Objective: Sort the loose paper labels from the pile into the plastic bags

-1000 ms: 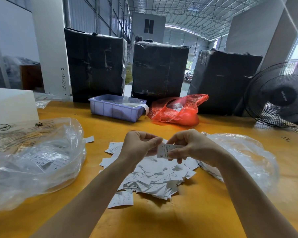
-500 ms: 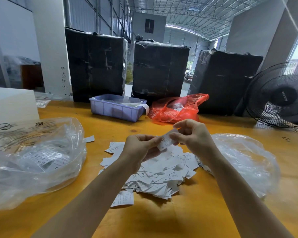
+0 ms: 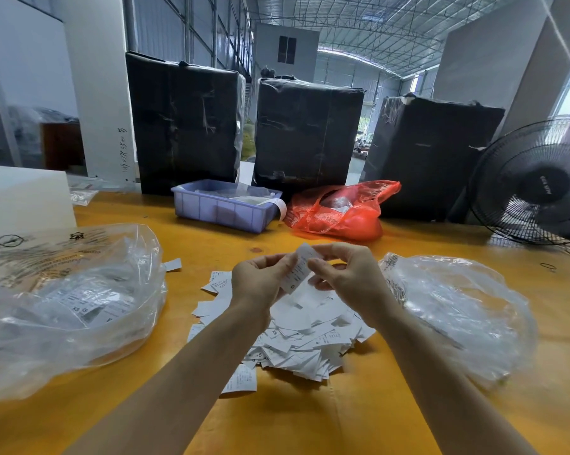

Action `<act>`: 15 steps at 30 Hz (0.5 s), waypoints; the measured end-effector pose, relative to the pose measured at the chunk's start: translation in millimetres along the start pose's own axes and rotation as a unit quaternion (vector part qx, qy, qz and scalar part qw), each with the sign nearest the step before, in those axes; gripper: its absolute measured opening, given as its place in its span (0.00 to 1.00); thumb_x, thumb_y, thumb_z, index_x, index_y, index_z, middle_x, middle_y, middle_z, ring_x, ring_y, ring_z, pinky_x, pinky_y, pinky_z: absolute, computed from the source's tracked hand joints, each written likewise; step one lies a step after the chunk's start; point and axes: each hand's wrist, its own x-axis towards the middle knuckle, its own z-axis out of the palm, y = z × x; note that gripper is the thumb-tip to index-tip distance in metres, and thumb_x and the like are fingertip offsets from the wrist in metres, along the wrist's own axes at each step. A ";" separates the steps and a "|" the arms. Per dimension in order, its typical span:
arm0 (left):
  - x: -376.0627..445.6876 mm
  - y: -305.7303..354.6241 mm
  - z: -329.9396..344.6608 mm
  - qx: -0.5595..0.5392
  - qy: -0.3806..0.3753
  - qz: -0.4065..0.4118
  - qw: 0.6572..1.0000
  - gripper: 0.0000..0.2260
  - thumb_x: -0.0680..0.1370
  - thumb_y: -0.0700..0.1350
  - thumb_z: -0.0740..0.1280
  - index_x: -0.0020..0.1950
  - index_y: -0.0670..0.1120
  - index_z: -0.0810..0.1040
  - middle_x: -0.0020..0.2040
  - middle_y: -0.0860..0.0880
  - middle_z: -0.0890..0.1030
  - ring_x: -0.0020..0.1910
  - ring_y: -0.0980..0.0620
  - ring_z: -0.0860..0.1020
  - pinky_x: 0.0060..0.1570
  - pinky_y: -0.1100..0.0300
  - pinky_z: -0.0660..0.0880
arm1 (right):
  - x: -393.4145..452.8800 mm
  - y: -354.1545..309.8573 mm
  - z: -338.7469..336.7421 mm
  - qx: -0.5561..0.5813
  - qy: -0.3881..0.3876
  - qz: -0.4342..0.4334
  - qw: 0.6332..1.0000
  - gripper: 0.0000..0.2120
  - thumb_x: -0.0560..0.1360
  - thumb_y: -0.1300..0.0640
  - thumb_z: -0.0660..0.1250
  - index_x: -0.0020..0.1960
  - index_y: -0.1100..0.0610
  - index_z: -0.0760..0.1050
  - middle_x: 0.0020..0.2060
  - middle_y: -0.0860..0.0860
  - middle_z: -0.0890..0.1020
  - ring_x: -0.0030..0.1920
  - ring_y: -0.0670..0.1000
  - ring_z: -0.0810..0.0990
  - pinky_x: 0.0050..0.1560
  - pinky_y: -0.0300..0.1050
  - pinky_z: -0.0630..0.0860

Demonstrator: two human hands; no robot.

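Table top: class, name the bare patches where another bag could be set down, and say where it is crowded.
Bare wood lies along the near edge of the table, in front of the label pile, and in the strip between the pile and the purple tray. It is crowded in the middle band: left bag, pile and right bag sit close, with both hands above.

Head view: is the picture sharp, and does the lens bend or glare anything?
Head view: the wide lens bows the wall edges and black boxes outward; bright daylight washes out the window at the right; glare streaks the clear bags; the label in the hands is sharp enough to show an S.
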 end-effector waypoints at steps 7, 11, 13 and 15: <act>-0.7 -1.7 2.4 -0.054 0.038 -0.001 0.998 0.04 0.71 0.40 0.73 0.40 0.42 0.78 0.41 0.43 0.81 0.43 0.46 0.80 0.46 0.51 0.79 | -5.1 0.1 13.2 -0.013 -0.062 -0.034 0.997 0.22 0.67 0.64 0.75 0.56 0.46 0.77 0.52 0.58 0.76 0.41 0.55 0.82 0.44 0.46 0.82; -0.4 -2.2 2.7 -0.042 0.022 -0.003 0.999 0.04 0.72 0.41 0.72 0.41 0.42 0.79 0.41 0.44 0.81 0.42 0.48 0.79 0.46 0.53 0.78 | -0.3 -1.0 2.7 0.110 -0.022 0.022 0.993 0.19 0.69 0.69 0.72 0.60 0.63 0.76 0.49 0.61 0.80 0.38 0.49 0.82 0.42 0.39 0.81; -0.3 -3.1 2.1 -0.036 0.004 -0.015 0.999 0.05 0.72 0.42 0.72 0.42 0.42 0.79 0.41 0.44 0.81 0.42 0.48 0.80 0.41 0.56 0.79 | -0.2 -1.1 -1.7 0.088 -0.012 0.010 0.996 0.17 0.70 0.69 0.71 0.58 0.65 0.77 0.47 0.61 0.81 0.40 0.52 0.82 0.43 0.42 0.82; 0.4 -2.9 0.9 -0.021 -0.013 -0.029 0.999 0.06 0.72 0.43 0.72 0.42 0.41 0.79 0.41 0.43 0.81 0.44 0.46 0.81 0.38 0.58 0.79 | -0.3 -0.5 -3.9 0.059 0.004 -0.005 0.998 0.15 0.71 0.69 0.70 0.57 0.65 0.77 0.46 0.61 0.82 0.42 0.57 0.82 0.46 0.46 0.82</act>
